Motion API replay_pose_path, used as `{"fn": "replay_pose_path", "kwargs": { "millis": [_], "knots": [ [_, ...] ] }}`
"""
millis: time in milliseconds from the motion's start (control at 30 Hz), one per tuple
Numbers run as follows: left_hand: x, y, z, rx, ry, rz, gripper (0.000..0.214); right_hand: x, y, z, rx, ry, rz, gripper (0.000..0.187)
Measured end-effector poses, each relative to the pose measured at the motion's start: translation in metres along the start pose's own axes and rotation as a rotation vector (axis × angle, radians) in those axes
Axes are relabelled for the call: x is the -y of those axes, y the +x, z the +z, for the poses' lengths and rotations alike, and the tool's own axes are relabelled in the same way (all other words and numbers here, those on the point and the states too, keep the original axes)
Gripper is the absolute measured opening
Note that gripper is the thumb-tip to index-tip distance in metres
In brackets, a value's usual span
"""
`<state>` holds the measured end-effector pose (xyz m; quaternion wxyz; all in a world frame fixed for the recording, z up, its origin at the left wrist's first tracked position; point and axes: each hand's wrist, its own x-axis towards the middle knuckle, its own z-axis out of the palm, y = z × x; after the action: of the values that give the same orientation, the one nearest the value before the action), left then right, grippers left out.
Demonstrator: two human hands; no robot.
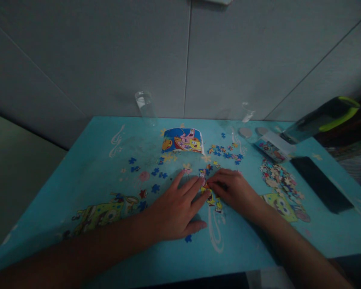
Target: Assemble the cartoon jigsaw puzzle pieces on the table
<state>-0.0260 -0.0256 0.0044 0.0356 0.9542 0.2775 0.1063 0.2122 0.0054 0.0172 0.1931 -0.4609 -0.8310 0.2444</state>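
My left hand (179, 208) lies flat on the table with its fingers spread, its fingertips touching the edge of a small joined group of jigsaw puzzle pieces (211, 199). These show yellow, pink and red cartoon parts. From the other side my right hand (233, 188) reaches in, thumb and forefinger pinched on a small reddish puzzle piece (207, 185) at the group; the fingers partly hide it. Loose blue pieces (155, 188) lie left of my hands. Behind them stands a picture card (183, 140) with cartoon figures on blue.
More blue pieces (225, 152) lie beyond my right hand. At the right are a heap of mixed pieces (278, 176), a dark phone-like slab (321, 184), a printed box (272, 147) and a bottle (319, 118). A clear cylinder (146, 108) stands by the wall.
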Motion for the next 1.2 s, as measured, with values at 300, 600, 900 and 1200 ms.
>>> {"fn": "replay_pose_path", "kwargs": {
  "millis": [300,600,900,1200],
  "knots": [
    [-0.0004,-0.0013,-0.0010,0.014,0.006,0.004,0.070,-0.0001,-0.0001,0.0009,0.014,-0.012,0.008,0.015],
    [0.0003,-0.0006,-0.0012,0.042,0.003,0.002,0.071,-0.0025,-0.0005,0.0024,0.021,0.004,0.003,0.015],
    [0.0018,-0.0025,-0.0007,0.059,-0.023,0.003,0.070,-0.0041,-0.0054,0.0041,0.021,0.019,0.039,0.016],
    [0.0026,-0.0038,-0.0002,0.063,-0.028,0.025,0.071,-0.0046,-0.0053,0.0042,0.042,0.050,0.038,0.017]
  ]
}}
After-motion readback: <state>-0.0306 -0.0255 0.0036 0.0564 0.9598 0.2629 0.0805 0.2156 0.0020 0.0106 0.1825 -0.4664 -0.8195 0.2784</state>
